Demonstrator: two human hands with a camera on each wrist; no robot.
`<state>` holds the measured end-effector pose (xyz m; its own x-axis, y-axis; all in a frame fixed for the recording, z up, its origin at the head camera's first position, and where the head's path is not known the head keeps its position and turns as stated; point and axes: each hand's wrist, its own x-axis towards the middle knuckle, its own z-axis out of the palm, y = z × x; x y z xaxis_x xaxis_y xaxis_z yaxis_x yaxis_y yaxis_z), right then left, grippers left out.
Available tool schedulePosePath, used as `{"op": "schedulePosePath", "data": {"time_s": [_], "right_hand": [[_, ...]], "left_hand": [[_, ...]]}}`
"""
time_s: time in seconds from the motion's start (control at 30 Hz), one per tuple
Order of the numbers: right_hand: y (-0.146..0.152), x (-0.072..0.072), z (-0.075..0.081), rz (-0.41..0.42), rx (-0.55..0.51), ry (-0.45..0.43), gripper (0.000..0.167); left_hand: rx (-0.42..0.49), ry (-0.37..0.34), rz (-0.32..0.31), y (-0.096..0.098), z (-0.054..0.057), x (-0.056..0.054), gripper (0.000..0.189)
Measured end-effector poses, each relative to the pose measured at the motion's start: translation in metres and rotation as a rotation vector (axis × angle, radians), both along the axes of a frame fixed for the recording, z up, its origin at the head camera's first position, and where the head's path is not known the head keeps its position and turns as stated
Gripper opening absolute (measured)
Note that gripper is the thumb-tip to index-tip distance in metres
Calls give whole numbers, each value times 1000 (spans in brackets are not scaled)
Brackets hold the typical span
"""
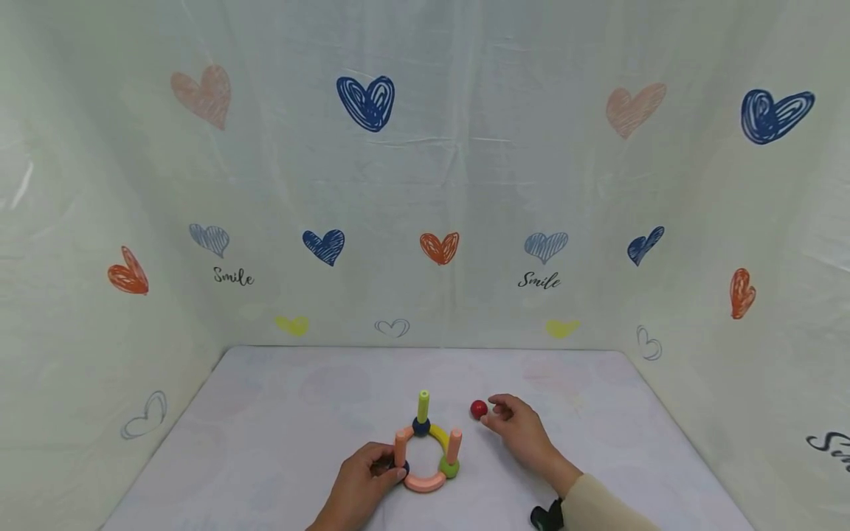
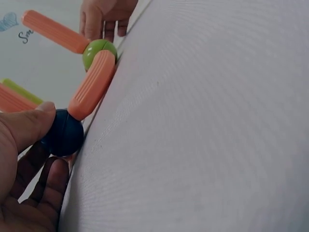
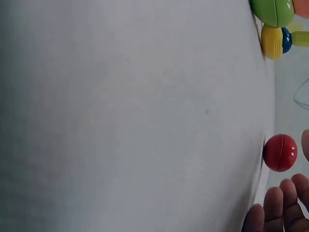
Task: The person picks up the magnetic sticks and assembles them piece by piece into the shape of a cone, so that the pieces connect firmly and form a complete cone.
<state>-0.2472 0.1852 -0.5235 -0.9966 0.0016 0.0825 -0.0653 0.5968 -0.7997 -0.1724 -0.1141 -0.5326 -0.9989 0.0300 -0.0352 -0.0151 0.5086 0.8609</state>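
On the table lies a ring of curved rods and balls, with a yellow rod [image 1: 439, 435] and an orange rod [image 1: 425, 484] among them. Upright sticks, one lime [image 1: 423, 406] and two orange, rise from a dark blue ball [image 1: 421, 427], a green ball [image 1: 449, 468] and a second blue ball [image 2: 66, 135]. My left hand [image 1: 361, 478] pinches that second blue ball at the ring's near left, thumb on top in the left wrist view. A red ball [image 1: 479, 410] rests on the table, right of the ring. Beside it, apart from it, hovers my right hand [image 1: 526, 440], fingers loosely bent and holding nothing.
A dark object [image 1: 547, 517], partly hidden by the right sleeve [image 1: 600, 505], lies at the near edge. The white table [image 1: 285, 413] is bordered by a pale curtain [image 1: 425, 177] printed with hearts, at the back and both sides.
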Motion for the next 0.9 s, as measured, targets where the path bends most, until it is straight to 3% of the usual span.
{"op": "schedulePosePath", "data": {"time_s": [0.27,0.9], "right_hand": [[-5,-15,-5,27,63,-1,44],[-9,-21,-4,24,156,-33,37]], "left_hand": [[35,5,-17,-3,-3,-1,30],[55,-2,-27,-4,-6,-1,29]]}}
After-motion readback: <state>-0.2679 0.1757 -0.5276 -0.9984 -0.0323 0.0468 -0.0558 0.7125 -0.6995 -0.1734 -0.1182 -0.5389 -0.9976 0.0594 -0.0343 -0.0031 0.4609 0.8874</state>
